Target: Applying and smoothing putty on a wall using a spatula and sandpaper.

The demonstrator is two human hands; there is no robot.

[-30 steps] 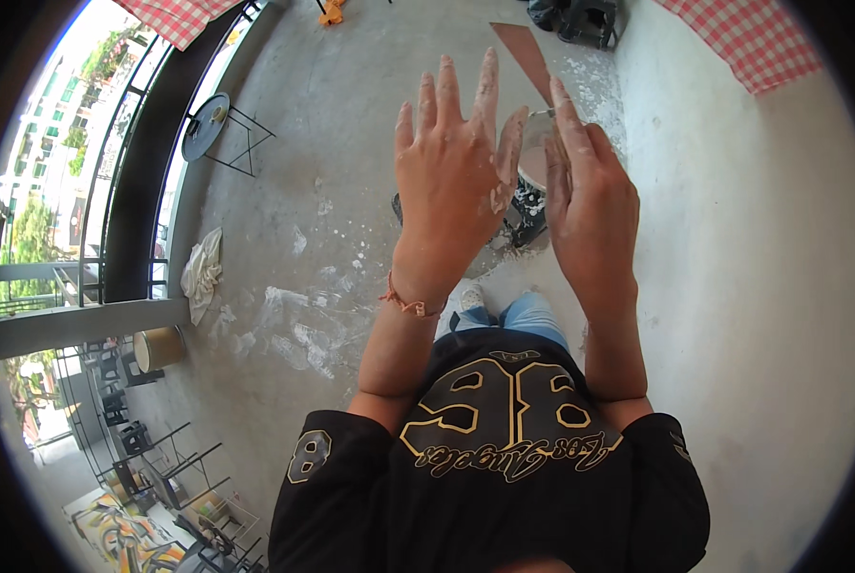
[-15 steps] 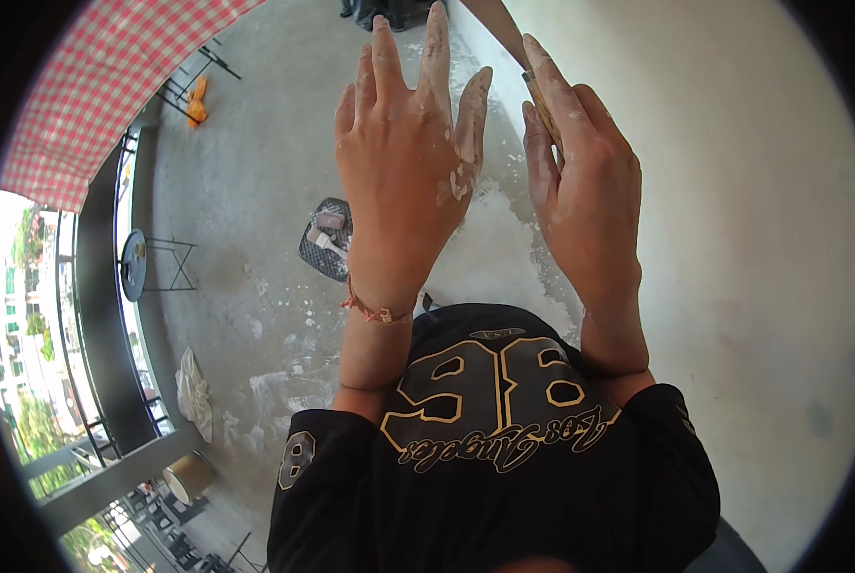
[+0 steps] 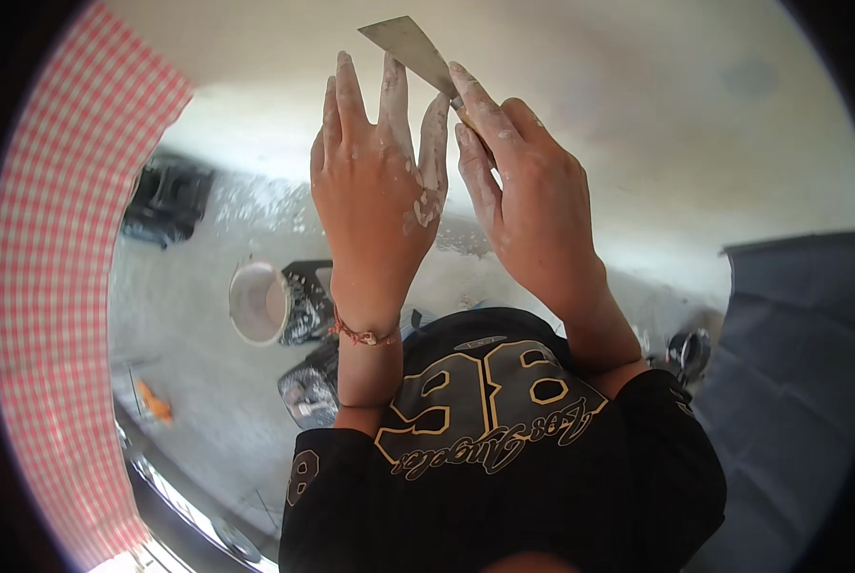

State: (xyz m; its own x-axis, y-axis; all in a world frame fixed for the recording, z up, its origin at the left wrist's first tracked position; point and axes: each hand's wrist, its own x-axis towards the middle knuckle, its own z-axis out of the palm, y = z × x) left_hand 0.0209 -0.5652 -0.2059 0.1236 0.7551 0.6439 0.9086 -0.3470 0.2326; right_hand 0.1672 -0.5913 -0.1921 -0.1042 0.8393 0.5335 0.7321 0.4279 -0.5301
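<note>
My right hand (image 3: 532,181) is closed around the handle of a putty knife (image 3: 410,50), with its index finger stretched along the handle toward the blade. The flat metal blade widens toward the upper left, above my left hand (image 3: 375,177). That hand is open and empty, back up, fingers spread and pointing away from me. Its index fingertip meets the blade's edge in the picture; whether they touch I cannot tell. White paste smears the fingers of both hands, and an off-white wall (image 3: 637,105) is beyond them.
On the splattered grey floor (image 3: 189,315) stand a pale bucket (image 3: 258,304) and a dark tray (image 3: 308,393) holding small items. A black bundle (image 3: 168,199) lies farther left. Red-and-white checked cloth (image 3: 55,286) hangs at left; a dark grey sheet (image 3: 795,382) hangs at right.
The view has swung so that the wall lies ahead; bucket and dark sheet have come into sight. Both hands sit lower in the picture, and the knife's whole blade shows, nearer my left fingers.
</note>
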